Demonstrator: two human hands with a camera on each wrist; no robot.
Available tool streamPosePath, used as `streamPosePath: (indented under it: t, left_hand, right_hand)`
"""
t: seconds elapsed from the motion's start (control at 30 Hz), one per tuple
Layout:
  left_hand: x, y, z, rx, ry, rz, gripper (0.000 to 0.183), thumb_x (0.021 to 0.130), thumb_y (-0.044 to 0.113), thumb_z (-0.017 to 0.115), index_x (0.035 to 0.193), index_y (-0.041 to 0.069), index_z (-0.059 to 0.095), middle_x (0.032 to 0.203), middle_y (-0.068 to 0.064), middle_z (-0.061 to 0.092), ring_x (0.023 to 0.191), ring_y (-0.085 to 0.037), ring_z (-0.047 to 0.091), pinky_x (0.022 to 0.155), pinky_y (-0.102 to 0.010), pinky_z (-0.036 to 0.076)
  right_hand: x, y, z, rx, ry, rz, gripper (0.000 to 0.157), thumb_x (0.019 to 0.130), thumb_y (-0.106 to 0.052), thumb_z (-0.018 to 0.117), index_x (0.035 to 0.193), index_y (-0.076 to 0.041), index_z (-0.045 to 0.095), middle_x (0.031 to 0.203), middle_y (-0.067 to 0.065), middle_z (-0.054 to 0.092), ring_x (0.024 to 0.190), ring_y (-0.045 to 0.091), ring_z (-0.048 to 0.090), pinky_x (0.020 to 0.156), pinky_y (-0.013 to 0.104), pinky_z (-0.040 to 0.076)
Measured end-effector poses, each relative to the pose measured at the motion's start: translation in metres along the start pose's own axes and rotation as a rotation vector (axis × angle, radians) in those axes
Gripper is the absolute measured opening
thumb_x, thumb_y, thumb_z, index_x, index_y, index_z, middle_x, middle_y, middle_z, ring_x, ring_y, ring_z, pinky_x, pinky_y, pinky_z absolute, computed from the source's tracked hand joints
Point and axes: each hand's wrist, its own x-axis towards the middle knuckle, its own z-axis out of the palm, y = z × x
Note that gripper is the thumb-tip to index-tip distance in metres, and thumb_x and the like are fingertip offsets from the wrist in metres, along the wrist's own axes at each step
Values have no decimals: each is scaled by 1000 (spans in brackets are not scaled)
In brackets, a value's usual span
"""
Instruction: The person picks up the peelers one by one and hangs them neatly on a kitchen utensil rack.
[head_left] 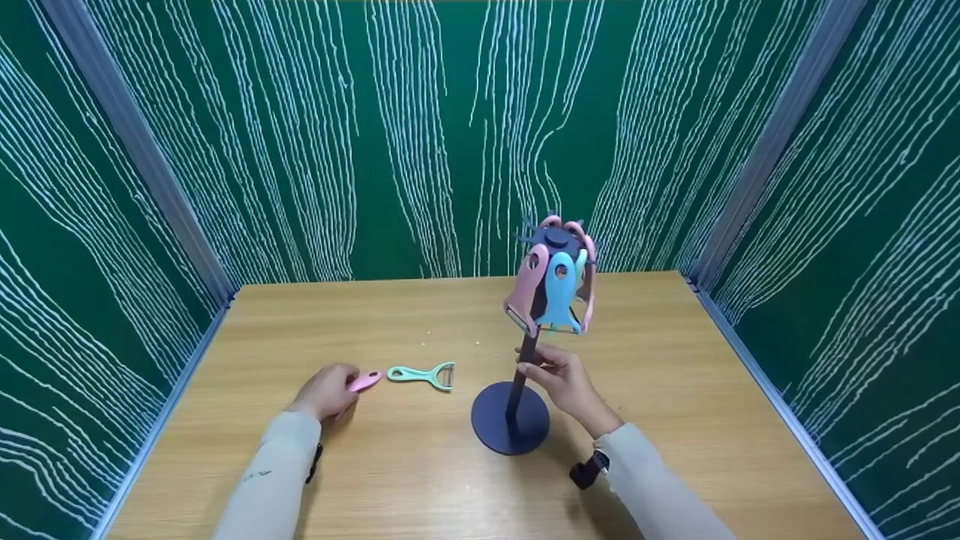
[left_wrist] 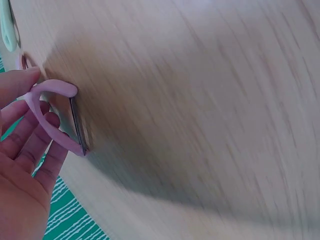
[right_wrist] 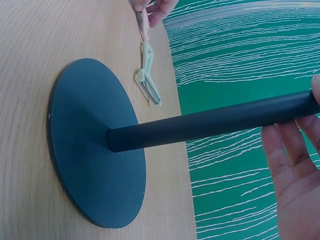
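My left hand [head_left: 324,391] pinches a pink peeler [head_left: 366,381] low over the left part of the table. In the left wrist view, the thumb and fingers hold that peeler near its forked head [left_wrist: 54,86], and its blade faces away from the palm. Just right of its handle end lies a mint green peeler [head_left: 412,374]. My right hand [head_left: 564,377] grips the pole [right_wrist: 210,122] of a dark stand with a round base [head_left: 489,421]. Several peelers hang from the stand's top, among them a pink one [head_left: 526,289] and a blue one [head_left: 559,291] in front.
The wooden table [head_left: 420,480] is bounded by green walls [head_left: 405,150] with white wavy lines. Grey posts [head_left: 142,142] stand at the back corners. Small pale specks dot the table behind the mint peeler.
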Motion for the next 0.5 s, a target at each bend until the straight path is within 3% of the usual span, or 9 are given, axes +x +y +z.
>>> streamPosePath:
  t: [0.1, 0.2, 0.27, 0.37, 0.5]
  left_hand:
    - [-1, 0, 0, -13, -30, -10, 27, 95, -1, 66, 121, 1, 74, 82, -8, 73, 69, -20, 64, 71, -35, 52]
    - [-2, 1, -1, -48, -55, -45, 37, 97, -2, 64, 133, -2, 70, 81, -10, 74, 60, -20, 63, 61, -31, 48]
    - [-4, 2, -3, -65, -51, -67, 43, 98, -2, 64, 141, -4, 66, 100, -14, 77, 71, -23, 68, 64, -32, 52]
    - [-6, 6, -8, -106, -34, -110, 49, 100, 2, 65, 149, -2, 61, 132, -17, 70, 99, -27, 69, 86, -39, 58]
    - [-9, 10, -13, -164, -12, -132, 48, 105, 8, 66, 152, 1, 60, 146, -19, 65, 116, -32, 63, 108, -53, 55]
  right_hand:
    - [0, -1, 0, 12, -5, 27, 29, 104, -1, 70, 132, 5, 74, 119, 26, 77, 105, 9, 71, 94, 20, 60]
    - [0, -1, 0, 13, -10, 40, 30, 105, -2, 69, 133, 5, 73, 120, 26, 77, 105, 9, 71, 94, 21, 60]
    - [0, -1, -1, 15, -13, 44, 30, 105, -3, 69, 134, 4, 73, 122, 26, 77, 106, 10, 72, 95, 21, 59]
    - [1, -2, -3, 13, -17, 49, 30, 106, -5, 70, 134, 3, 73, 123, 25, 76, 108, 15, 72, 96, 21, 59]
    - [1, -2, -3, 13, -22, 55, 31, 106, -7, 70, 135, 1, 73, 122, 24, 77, 110, 23, 72, 96, 22, 59]
